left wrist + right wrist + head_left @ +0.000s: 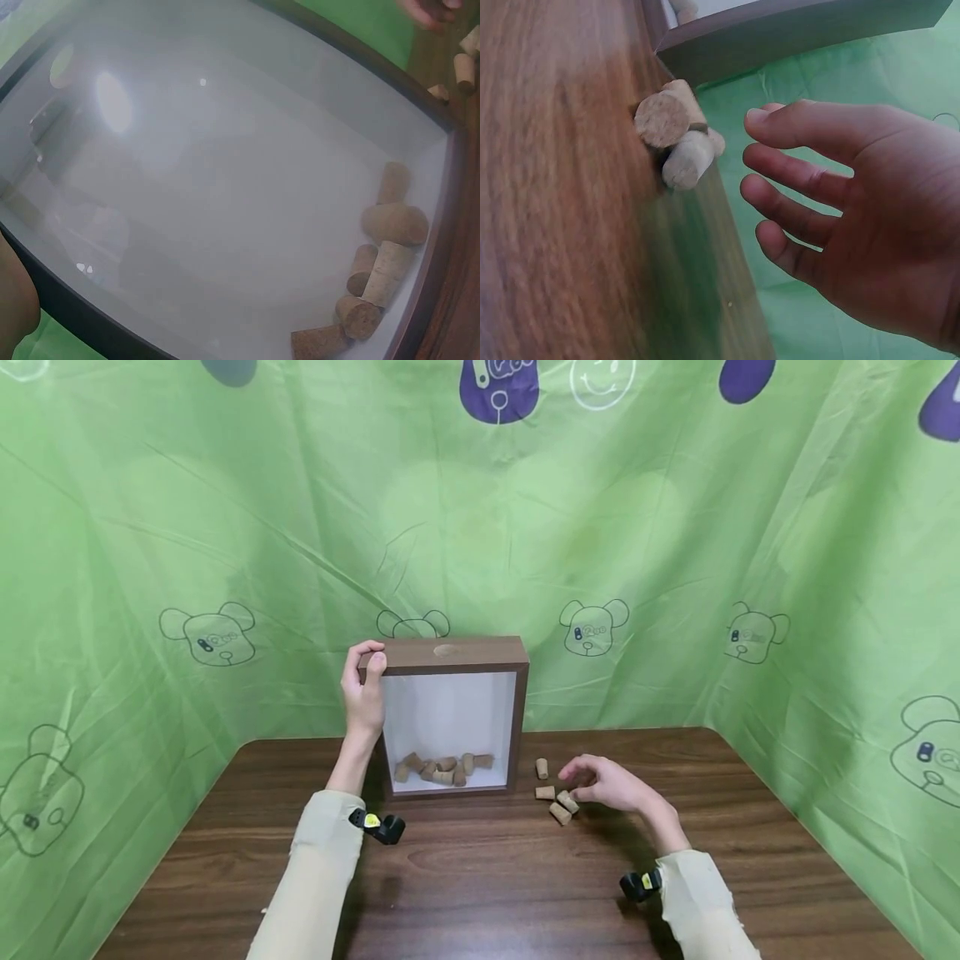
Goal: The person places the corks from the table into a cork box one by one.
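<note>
A brown-framed shadow box (522, 718) with a clear front stands upright on the table, a round hole (446, 650) in its top side. Inside, several corks (444, 775) lie heaped along the bottom; the left wrist view shows these corks (390, 262) through the pane. My left hand (364, 693) grips the box's upper left corner, thumb on the front edge. To the right of the box, several loose corks (560, 812) lie on the table. My right hand (611, 785) hovers just right of them, fingers loosely bent and holding nothing, apart from the corks (662, 120) in the right wrist view.
The brown wooden table (465, 877) reaches back to a green cloth backdrop (637, 543) printed with bear heads, which hangs behind and on both sides. Each wrist wears a small black camera, the left one (384, 828) and the right one (640, 885).
</note>
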Demonstrator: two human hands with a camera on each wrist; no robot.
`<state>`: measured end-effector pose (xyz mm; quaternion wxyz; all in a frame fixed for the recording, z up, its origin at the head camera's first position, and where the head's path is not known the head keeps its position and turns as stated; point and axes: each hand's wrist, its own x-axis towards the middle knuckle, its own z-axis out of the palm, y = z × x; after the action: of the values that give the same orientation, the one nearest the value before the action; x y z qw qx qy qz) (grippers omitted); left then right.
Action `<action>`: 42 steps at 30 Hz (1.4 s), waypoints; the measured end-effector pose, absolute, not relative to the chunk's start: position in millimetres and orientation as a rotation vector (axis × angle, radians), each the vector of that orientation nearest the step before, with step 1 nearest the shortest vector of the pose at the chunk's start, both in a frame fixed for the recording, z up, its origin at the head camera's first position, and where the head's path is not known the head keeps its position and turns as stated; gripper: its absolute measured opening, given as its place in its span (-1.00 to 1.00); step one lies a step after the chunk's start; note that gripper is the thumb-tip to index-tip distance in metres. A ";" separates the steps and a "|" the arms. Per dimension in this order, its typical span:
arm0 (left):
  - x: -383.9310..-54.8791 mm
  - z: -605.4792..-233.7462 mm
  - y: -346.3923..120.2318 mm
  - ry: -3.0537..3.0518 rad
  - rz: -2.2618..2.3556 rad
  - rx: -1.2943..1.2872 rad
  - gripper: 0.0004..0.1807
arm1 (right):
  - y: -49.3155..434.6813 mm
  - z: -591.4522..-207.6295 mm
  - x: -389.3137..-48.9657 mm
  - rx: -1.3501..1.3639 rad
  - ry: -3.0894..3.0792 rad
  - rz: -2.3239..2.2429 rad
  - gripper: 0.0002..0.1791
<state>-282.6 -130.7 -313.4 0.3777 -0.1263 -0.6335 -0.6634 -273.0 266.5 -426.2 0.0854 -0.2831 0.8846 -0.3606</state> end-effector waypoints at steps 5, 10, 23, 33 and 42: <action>-283.5 -316.8 -130.7 -1.614 -1.693 -0.320 -0.68 | 271.4 -437.2 -275.5 -0.813 2.591 -1.079 -0.62; -283.8 -318.1 -130.3 -1.609 -1.697 -0.316 -0.66 | 272.6 -443.7 -276.7 -0.834 2.569 -1.041 -0.57; -281.8 -314.5 -128.4 -1.598 -1.701 -0.327 -0.66 | 271.3 -444.3 -277.1 -0.793 2.584 -0.979 -0.61; -280.2 -319.3 -127.1 -1.618 -1.708 -0.306 -0.66 | 274.1 -441.9 -272.8 -0.803 2.568 -0.997 -0.61; -281.8 -316.2 -129.2 -1.599 -1.707 -0.315 -0.67 | 271.0 -423.4 -270.8 -0.824 2.674 -1.106 -0.59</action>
<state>-281.8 -129.2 -316.2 0.3808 -0.1234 -0.6264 -0.6689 -270.8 271.0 -423.4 0.0665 -0.2732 0.8867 -0.3670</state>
